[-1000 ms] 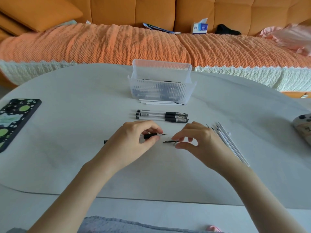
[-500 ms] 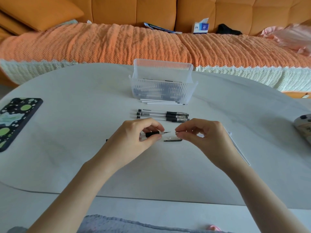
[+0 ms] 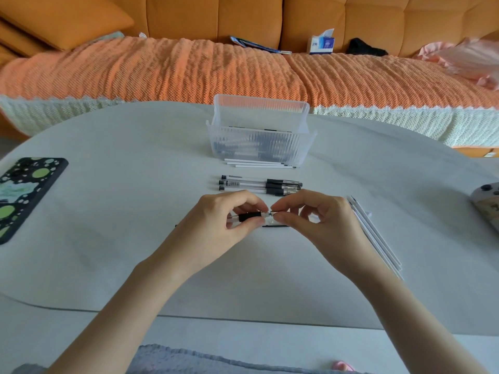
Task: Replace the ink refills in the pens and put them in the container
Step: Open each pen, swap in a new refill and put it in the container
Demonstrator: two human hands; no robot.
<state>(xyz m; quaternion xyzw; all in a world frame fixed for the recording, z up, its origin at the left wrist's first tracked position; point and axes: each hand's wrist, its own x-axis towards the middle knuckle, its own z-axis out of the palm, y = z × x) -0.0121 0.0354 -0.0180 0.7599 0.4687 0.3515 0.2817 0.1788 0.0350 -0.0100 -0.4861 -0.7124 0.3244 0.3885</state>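
Over the middle of the white table [image 3: 135, 184], my left hand [image 3: 221, 225] pinches the clear pen [image 3: 252, 216] by its black grip, while my right hand [image 3: 318, 222] pinches the pen's tip end, fingertips of both hands nearly touching. Just beyond them three more pens [image 3: 259, 184] lie side by side, then a few white refills [image 3: 259, 163] against the front of the clear container [image 3: 259, 147], which holds pens. Another bundle of refills [image 3: 375, 233] lies beside my right hand.

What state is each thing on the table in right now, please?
Left hand: gripping a pen by its black grip.
Right hand: pinching that pen's tip.
Clear container: upright, open, pens inside.
Three pens: lying side by side, untouched.
White refills: lying before the container.
Phone: face down.
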